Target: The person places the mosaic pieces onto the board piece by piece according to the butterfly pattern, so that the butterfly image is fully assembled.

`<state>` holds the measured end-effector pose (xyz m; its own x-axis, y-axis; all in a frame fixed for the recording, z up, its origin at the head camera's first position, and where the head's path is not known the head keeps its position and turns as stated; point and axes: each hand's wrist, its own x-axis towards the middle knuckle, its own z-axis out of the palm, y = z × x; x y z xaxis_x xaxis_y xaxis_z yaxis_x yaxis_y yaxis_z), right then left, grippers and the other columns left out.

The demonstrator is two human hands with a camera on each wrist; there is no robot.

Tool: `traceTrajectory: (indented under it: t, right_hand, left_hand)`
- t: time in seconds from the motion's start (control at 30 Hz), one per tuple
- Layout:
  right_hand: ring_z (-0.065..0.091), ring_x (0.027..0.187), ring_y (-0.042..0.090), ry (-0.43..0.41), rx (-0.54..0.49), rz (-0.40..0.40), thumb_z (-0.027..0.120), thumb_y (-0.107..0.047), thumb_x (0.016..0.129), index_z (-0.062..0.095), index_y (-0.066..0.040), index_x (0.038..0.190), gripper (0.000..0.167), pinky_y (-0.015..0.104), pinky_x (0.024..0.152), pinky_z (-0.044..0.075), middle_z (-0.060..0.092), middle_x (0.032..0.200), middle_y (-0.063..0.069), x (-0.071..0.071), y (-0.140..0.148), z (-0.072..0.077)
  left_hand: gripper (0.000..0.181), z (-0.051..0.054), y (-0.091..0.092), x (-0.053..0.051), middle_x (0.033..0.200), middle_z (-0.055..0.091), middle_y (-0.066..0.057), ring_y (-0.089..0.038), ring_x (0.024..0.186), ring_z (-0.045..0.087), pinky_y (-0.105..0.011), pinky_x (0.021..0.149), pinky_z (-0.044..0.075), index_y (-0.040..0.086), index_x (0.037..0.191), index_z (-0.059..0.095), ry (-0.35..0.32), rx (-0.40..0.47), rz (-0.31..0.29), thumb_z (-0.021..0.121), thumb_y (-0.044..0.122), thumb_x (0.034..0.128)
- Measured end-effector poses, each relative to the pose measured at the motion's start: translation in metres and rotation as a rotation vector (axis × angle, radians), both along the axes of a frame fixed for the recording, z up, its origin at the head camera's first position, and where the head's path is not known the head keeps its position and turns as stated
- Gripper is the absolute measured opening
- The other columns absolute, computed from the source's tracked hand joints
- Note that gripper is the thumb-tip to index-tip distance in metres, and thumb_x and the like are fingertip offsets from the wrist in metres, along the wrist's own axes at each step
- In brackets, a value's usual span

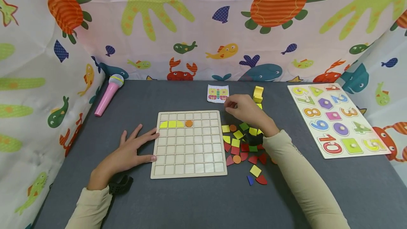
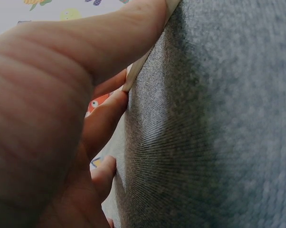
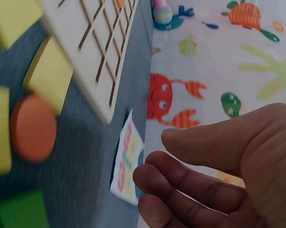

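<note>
Grid board [image 1: 189, 148]: probably light, stiff; hold by rim [image 1: 189, 175]. Your left hand [image 1: 127, 154]: fingers spread against it; your right hand [image 1: 244, 109]: fingers curled loosely, seemingly empty.

There are two hands [image 1: 131, 149] [image 1: 246, 110], one grid [image 1: 189, 150] holding four pieces [image 1: 172, 124], one card [image 1: 218, 94], one puzzle [image 1: 347, 120] and one microphone [image 1: 109, 96].

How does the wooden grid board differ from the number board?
The grid board is pale wood split into small square cells; the number board is white with colourful numbers and shapes. In the head view, the grid board sits nearly straight, while the number board lies slanted. The left hand touches the grid board's edge; no hand touches the number board. Both rest on the grey table.
</note>
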<state>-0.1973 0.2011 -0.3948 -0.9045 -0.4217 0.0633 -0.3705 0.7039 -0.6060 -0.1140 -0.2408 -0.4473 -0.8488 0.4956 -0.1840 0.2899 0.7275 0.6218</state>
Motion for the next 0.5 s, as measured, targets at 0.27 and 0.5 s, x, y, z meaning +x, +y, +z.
traceTrajectory:
  t: [0.27,0.5]
  right_hand:
    - [0.067,0.112,0.038,-0.039,0.057,-0.133,0.069,-0.003,0.103,0.073,0.006,0.126,0.025,0.055,0.096,0.057,0.071,0.123,0.022,-0.002,0.029,-0.003]
    - [0.062,0.127,0.043,-0.082,0.120,-0.164,0.067,-0.002,0.103,0.067,0.009,0.137,0.036,0.060,0.109,0.049,0.067,0.137,0.027,0.000,0.046,-0.011]
  left_hand:
    - [0.087,-0.001,0.000,0.000,0.175,0.030,-0.007,-0.048,0.161,-0.001,-0.077,0.115,-0.016,0.019,0.164,0.047,0.001,0.000,0.000,0.082,0.054,0.0919]
    - [0.088,0.000,0.000,0.000,0.175,0.030,-0.007,-0.049,0.161,-0.001,-0.077,0.115,-0.016,0.019,0.164,0.047,0.000,0.002,-0.003,0.082,0.054,0.0920]
